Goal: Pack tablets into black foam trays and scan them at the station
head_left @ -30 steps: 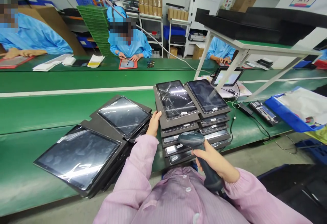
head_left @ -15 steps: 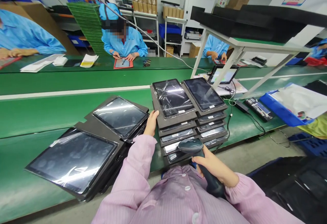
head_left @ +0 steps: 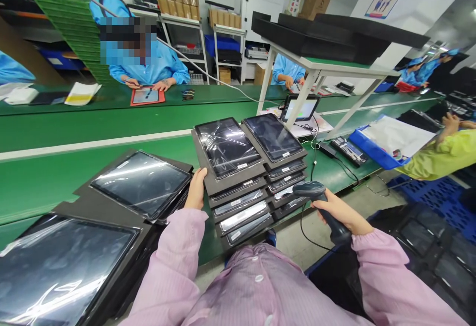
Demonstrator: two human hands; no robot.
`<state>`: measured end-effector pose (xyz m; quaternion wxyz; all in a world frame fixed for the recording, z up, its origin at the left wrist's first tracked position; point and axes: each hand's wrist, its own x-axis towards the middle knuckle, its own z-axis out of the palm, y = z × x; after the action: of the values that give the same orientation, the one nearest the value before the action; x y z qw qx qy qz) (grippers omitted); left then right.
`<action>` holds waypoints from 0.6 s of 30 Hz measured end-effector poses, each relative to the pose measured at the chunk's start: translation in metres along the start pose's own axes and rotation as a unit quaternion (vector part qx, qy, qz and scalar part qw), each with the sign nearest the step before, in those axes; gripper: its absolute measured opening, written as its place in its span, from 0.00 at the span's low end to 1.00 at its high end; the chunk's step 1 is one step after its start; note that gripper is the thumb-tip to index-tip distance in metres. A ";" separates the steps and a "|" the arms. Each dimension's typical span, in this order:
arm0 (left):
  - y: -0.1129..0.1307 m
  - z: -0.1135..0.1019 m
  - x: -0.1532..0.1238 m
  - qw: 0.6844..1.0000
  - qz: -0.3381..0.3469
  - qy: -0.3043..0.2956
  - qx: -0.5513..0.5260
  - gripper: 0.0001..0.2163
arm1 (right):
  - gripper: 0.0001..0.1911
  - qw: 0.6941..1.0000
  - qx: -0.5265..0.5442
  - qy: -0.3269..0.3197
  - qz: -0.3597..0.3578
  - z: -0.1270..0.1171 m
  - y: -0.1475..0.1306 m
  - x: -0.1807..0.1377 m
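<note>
In my right hand (head_left: 336, 210) is a dark handheld barcode scanner (head_left: 309, 190), its head pointing left at the stacked tablets. My left hand (head_left: 196, 187) grips the left edge of a dark foam tray (head_left: 211, 183) in that stack. On the top tray lie two film-wrapped tablets, a left tablet (head_left: 226, 146) and a right tablet (head_left: 273, 136), each with a small white label. Several more trays with labelled tablets show below, their near edges staggered. Left of my left arm is a second stack with two large wrapped tablets, a rear one (head_left: 141, 185) and a nearer one (head_left: 70, 266).
A small screen (head_left: 301, 108) stands under a white-legged shelf (head_left: 316, 66). To the right are a blue bin (head_left: 379, 150) and cables on the green bench (head_left: 167, 140). Across it, a person in blue (head_left: 148, 63) works at a red-framed tablet. A yellow sleeve (head_left: 442, 155) shows at right.
The view has turned right, so the stacks appear further left. My right hand has moved the scanner to the right, away from my body. My left hand stays on the tray's edge.
</note>
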<state>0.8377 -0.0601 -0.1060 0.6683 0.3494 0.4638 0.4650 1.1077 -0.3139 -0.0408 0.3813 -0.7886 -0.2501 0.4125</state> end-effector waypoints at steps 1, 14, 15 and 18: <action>0.001 0.001 -0.002 1.000 -0.001 -0.001 -0.004 0.17 | 0.22 1.000 0.001 -0.002 -0.003 0.000 0.000 0.000; 0.009 0.010 -0.010 0.999 -0.025 0.035 -0.014 0.15 | 0.24 0.999 -0.009 -0.047 0.022 -0.011 0.033 -0.010; 0.009 0.010 -0.010 0.999 -0.030 0.041 -0.013 0.14 | 0.24 0.999 -0.003 -0.047 0.017 -0.011 0.036 -0.010; 0.012 0.012 -0.012 0.998 -0.038 0.055 -0.011 0.11 | 0.25 0.998 0.014 -0.054 -0.003 -0.010 0.041 -0.010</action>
<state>0.8439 -0.0680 -0.0880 0.6632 0.2977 0.5075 0.4626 1.1140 -0.3492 -0.0657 0.3795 -0.7592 -0.2670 0.4564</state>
